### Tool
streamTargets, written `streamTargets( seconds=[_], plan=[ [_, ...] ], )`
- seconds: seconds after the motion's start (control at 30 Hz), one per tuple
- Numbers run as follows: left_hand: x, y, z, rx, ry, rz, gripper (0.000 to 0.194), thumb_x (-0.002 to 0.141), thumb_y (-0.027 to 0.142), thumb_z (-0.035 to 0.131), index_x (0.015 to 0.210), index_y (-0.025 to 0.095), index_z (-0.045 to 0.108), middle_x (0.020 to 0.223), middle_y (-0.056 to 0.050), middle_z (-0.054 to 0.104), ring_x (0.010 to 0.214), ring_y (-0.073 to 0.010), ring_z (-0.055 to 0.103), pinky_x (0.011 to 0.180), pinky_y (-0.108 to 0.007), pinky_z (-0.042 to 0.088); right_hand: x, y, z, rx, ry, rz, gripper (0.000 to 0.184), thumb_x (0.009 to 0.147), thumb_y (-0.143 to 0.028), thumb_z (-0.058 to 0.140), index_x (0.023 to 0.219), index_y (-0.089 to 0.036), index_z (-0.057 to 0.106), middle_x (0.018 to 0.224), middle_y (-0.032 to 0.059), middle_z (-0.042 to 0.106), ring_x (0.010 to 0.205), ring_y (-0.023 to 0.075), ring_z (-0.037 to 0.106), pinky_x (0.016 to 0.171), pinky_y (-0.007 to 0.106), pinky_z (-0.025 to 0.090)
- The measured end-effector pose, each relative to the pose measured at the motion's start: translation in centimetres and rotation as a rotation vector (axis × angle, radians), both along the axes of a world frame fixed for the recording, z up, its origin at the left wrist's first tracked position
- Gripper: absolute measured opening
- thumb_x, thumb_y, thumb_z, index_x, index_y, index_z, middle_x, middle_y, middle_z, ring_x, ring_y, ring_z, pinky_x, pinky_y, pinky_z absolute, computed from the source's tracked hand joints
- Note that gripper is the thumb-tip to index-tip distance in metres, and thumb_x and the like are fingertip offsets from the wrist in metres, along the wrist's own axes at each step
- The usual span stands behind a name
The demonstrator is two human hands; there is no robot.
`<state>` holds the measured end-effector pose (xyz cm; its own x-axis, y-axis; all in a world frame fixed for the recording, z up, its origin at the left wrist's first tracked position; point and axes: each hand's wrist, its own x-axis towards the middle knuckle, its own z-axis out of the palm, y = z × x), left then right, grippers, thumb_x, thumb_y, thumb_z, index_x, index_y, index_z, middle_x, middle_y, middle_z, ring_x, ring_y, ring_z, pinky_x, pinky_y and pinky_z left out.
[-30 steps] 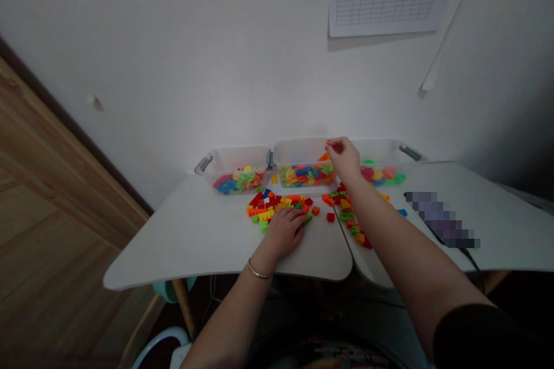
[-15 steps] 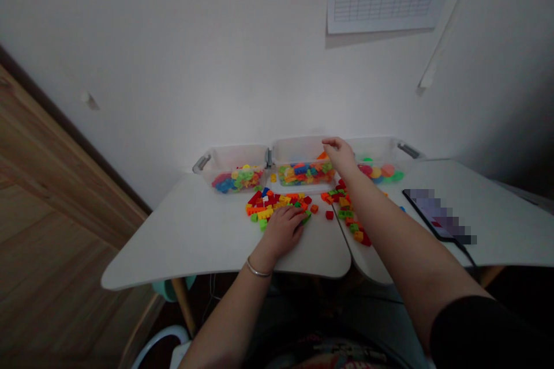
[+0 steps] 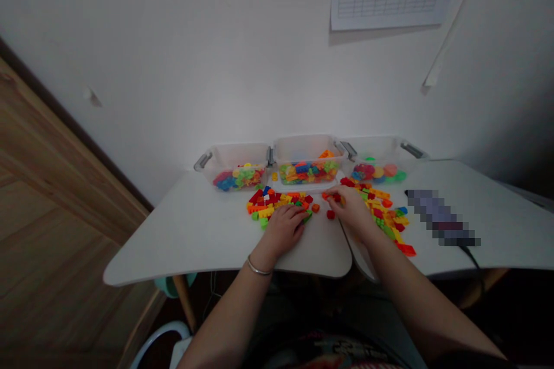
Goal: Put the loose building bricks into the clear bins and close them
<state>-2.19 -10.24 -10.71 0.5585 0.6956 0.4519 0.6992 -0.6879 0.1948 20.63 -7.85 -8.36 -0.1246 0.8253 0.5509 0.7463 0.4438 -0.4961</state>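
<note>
My left hand [image 3: 284, 229] lies over the near right part of a heap of coloured toy building bricks [image 3: 270, 200], its fingers stretched out and loosely together. A green brick [image 3: 308, 217] shows beside its fingertips; what lies under the palm is hidden. Further right, my right hand [image 3: 352, 210] reaches down to the table, thumb and fingers closed round an orange brick [image 3: 326, 196] at the edge of a second heap of bricks [image 3: 389, 216]. The wrist and forearm cover part of that heap. Between the hands sit a loose red brick [image 3: 330, 214] and a small orange brick [image 3: 315, 207].
Against the wall stand three clear plastic boxes: a left box [image 3: 236, 153] and a middle box [image 3: 303, 147] with mixed coloured pieces, and a right box [image 3: 381, 147] with round pieces. A blurred-out device [image 3: 441, 216] with a cable lies at right. A seam divides the two white tables [image 3: 182, 236].
My right hand has come down from above the middle box to the bricks on the table, now closing on an orange one. My left hand stays in place.
</note>
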Motion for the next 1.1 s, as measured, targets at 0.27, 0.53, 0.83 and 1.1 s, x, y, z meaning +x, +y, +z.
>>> streamTargets(
  seconds=[0.27, 0.53, 0.83, 1.1],
  plan=[
    [0.0, 0.1, -0.2, -0.001, 0.009, 0.005, 0.035, 0.085, 0.020, 0.059, 0.119, 0.022, 0.063, 0.122, -0.006, 0.064, 0.115, -0.0246, 0.054, 0.103, -0.045, 0.042, -1.1, -2.3, -2.8, -0.046, -0.351, -0.079, 0.024, 0.083, -0.015, 0.053, 0.101, -0.015, 0.069, 0.112, 0.0125, 0.066, 0.106, 0.0261, 0.058, 0.096, 0.040, 0.045],
    [0.1, 0.1, -0.1, -0.001, 0.007, 0.006, 0.034, 0.086, 0.020, 0.058, 0.119, 0.022, 0.064, 0.121, -0.006, 0.064, 0.114, -0.0246, 0.054, 0.103, -0.045, 0.043, -1.4, -2.4, -2.9, -0.098, -0.409, -0.132, 0.031, 0.087, -0.013, 0.049, 0.111, -0.011, 0.068, 0.115, 0.0140, 0.067, 0.108, 0.0262, 0.059, 0.098, 0.039, 0.045],
    [0.0, 0.1, 0.0, -0.004, 0.018, 0.000, 0.035, 0.085, 0.019, 0.059, 0.119, 0.021, 0.064, 0.122, -0.007, 0.065, 0.113, -0.0247, 0.054, 0.102, -0.045, 0.043, -1.3, -2.2, -3.0, -0.193, -0.370, -0.127, 0.038, 0.085, -0.013, 0.049, 0.119, -0.008, 0.065, 0.122, 0.0158, 0.065, 0.114, 0.0257, 0.058, 0.104, 0.037, 0.041],
    [0.1, 0.0, 0.0, 0.012, 0.004, 0.001, 0.035, 0.084, 0.018, 0.060, 0.119, 0.022, 0.064, 0.121, -0.006, 0.065, 0.113, -0.0252, 0.055, 0.101, -0.045, 0.043, -1.2, -1.9, -2.9, -0.161, -0.412, -0.167, 0.035, 0.087, -0.017, 0.049, 0.116, -0.011, 0.067, 0.113, 0.0134, 0.068, 0.106, 0.0252, 0.058, 0.097, 0.035, 0.042]
  ],
)
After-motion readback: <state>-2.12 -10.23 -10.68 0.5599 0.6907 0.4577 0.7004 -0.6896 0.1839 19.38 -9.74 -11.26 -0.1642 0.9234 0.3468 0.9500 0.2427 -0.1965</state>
